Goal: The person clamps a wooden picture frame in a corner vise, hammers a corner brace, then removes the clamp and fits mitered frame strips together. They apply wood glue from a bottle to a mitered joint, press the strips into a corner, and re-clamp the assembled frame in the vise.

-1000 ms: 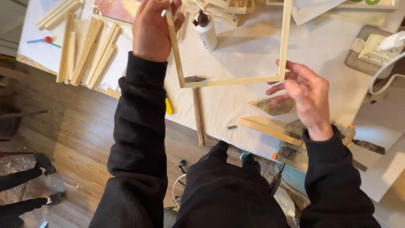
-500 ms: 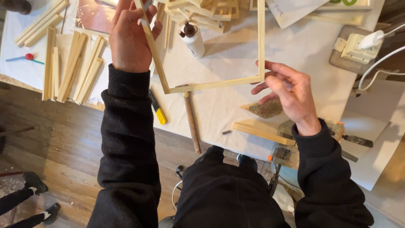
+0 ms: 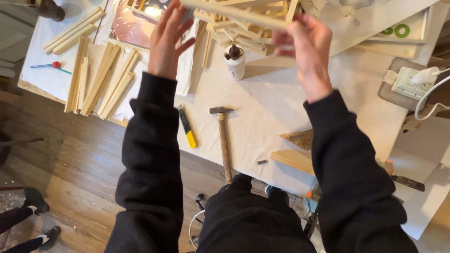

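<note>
1. The right hand (image 3: 303, 43) is raised above the table (image 3: 281, 107), its fingers pinched closed on a thin wooden frame (image 3: 234, 10), of which mostly one pale strip shows, running leftwards from that hand across the top of the view.

2. The left hand (image 3: 168, 40) is up at the same height, open, with fingers spread. It sits just beside the strip's far end; whether a fingertip touches the wood, I cannot tell.

3. The frame looks light – slim softwood held by a pinch alone. I judge it stiff along each strip but weak at the corners, so it would likely rack or come apart if twisted.

4. The best hold seems to be near the corners or at the middle of two opposite strips, one hand on each, with light pressure. The bare wood looks dry and not slippery, though the edges may splinter.

5. Below the hands, between the two forearms, a white glue bottle (image 3: 235, 61) stands upright, and nearer the body lies a hammer (image 3: 223, 140) with a yellow-handled knife (image 3: 187, 127) just to its left.

6. Outward of the left forearm, loose wooden strips (image 3: 101, 77) lie in rows – well apart from both hands. Beyond the hands is a jumbled heap of offcuts (image 3: 234, 30).
</note>
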